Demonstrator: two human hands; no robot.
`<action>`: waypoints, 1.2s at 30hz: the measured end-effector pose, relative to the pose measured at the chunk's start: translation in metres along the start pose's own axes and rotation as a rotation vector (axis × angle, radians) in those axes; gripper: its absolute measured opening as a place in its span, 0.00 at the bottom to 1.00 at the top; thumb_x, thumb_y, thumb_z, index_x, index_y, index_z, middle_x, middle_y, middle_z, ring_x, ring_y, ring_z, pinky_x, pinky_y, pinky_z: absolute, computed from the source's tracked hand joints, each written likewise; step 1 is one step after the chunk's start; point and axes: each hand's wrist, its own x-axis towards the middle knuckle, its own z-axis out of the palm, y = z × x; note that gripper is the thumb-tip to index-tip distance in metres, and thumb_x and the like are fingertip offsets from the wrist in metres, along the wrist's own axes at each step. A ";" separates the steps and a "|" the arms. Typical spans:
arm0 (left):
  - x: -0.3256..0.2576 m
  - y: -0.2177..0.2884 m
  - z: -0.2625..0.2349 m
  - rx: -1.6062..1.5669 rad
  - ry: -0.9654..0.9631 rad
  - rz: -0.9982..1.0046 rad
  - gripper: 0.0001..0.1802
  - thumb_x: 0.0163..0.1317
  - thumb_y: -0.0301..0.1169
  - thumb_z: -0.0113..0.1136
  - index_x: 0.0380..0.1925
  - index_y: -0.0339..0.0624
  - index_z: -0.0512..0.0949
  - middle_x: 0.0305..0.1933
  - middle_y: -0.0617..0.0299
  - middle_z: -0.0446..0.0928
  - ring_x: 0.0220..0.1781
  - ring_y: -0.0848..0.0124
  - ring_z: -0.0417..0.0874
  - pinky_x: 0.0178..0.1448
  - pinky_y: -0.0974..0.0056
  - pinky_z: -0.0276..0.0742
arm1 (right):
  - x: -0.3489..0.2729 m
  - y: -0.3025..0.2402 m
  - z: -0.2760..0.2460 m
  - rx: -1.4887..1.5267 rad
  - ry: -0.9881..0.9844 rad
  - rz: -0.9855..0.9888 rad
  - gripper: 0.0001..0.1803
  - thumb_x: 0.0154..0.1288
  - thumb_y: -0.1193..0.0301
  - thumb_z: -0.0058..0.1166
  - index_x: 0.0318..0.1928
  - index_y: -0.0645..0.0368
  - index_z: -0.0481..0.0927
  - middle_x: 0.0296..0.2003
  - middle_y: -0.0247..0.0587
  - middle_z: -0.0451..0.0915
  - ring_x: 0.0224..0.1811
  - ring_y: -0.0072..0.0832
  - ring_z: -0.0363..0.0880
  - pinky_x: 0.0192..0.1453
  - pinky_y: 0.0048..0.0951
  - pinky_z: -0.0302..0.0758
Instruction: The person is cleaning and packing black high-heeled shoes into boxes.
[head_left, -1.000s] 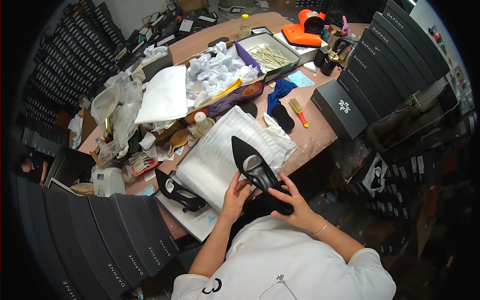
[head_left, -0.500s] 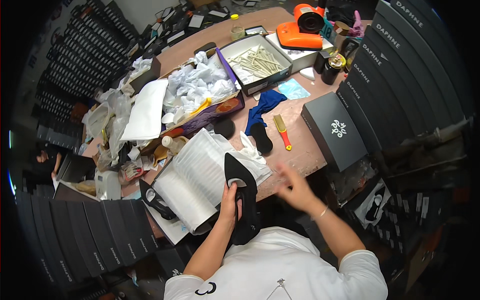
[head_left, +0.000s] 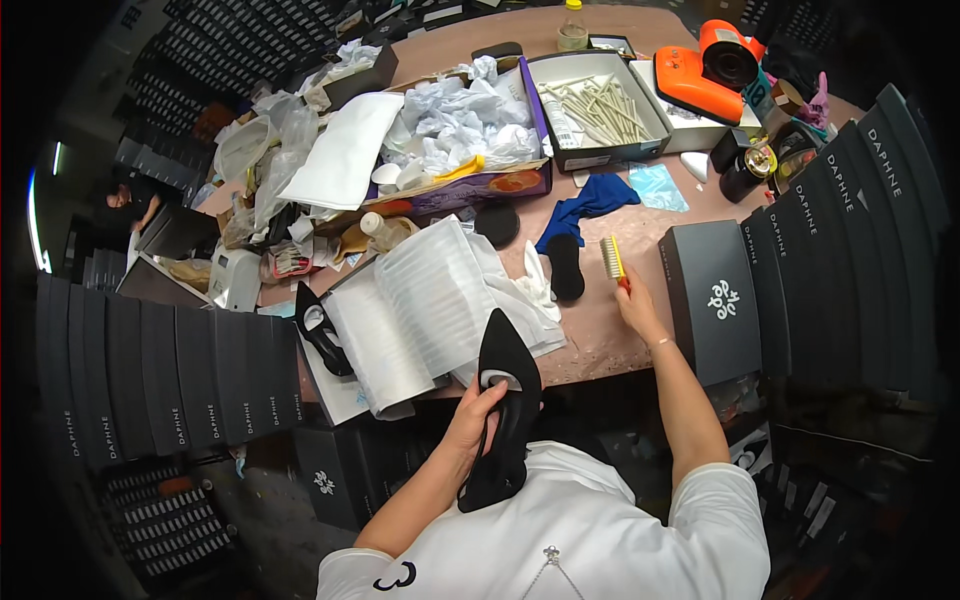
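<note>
A black pointed shoe (head_left: 511, 355), toe pointing away from me, is gripped by my left hand (head_left: 468, 425) close to my chest. The thumb lies at the shoe's opening, on its pale lining. To the right, my right hand (head_left: 640, 308) is closed round the red handle of a brush (head_left: 612, 258) with pale bristles and a yellow back. The brush is over the pink tabletop. Another black shoe (head_left: 322, 335) lies at the left, beside white wrapping sheets (head_left: 425, 285). Left of the brush are a black oval pad (head_left: 567, 268) and a blue cloth (head_left: 590, 208).
Dark shoebox stacks (head_left: 190, 370) flank me at left, with more boxes (head_left: 805, 275) at right. A purple-edged carton (head_left: 500, 185) of crumpled paper, a box of pale sticks (head_left: 610, 150) and an orange device (head_left: 690, 85) stand farther back. Another person (head_left: 125, 205) is at far left.
My right hand, empty before, has reached forward and taken hold of the brush, which is now turned bristles to the left. My left hand still holds the shoe. The view has shifted.
</note>
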 end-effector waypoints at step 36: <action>0.035 -0.030 -0.006 -0.116 0.119 0.042 0.25 0.67 0.50 0.51 0.52 0.42 0.72 0.49 0.56 0.78 0.48 0.65 0.80 0.54 0.61 0.76 | -0.153 -0.274 -0.046 -0.005 -0.459 -0.274 0.42 0.51 0.58 0.68 0.66 0.55 0.67 0.63 0.65 0.64 0.64 0.56 0.67 0.63 0.43 0.70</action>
